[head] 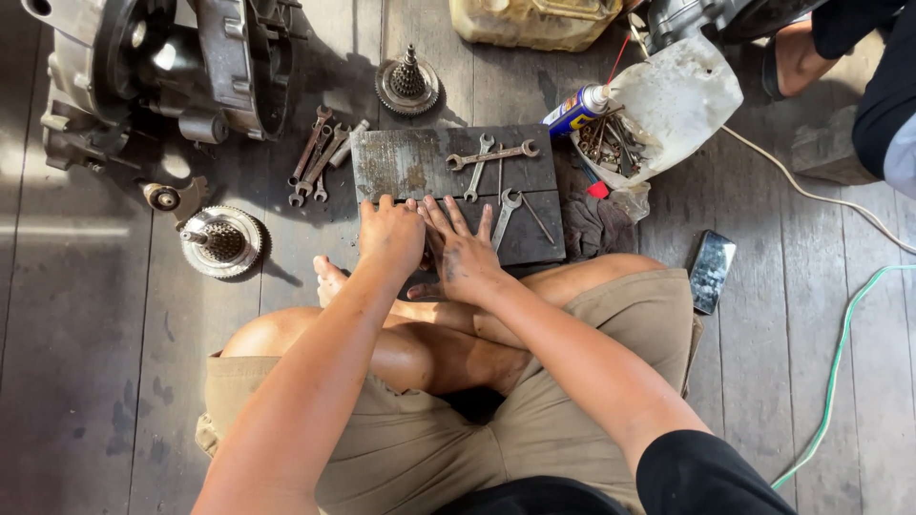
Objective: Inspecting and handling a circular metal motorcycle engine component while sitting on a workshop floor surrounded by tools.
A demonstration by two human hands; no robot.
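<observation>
Metal plate [420, 162] lay on floor, wrenches [491, 155] on top | left hand [389, 234] curled over near edge, right hand [465, 250] splayed flat | likely heavy, stiff, rusty; grip its edges.

Pretty harsh daylight here, coming in from the top right. The plastic tub [679, 95] up and right of the right grip [466, 256] is nearly blown out, and the phone [711, 271] to its right throws glare. Hard shadows fall down-left off the gears [222, 242] left of the left grip [389, 232] and under the engine case [162, 72]. A pale sun streak crosses the floor [67, 229] far left. Focus is sharp; edges bend slightly, wide lens stuff.
</observation>
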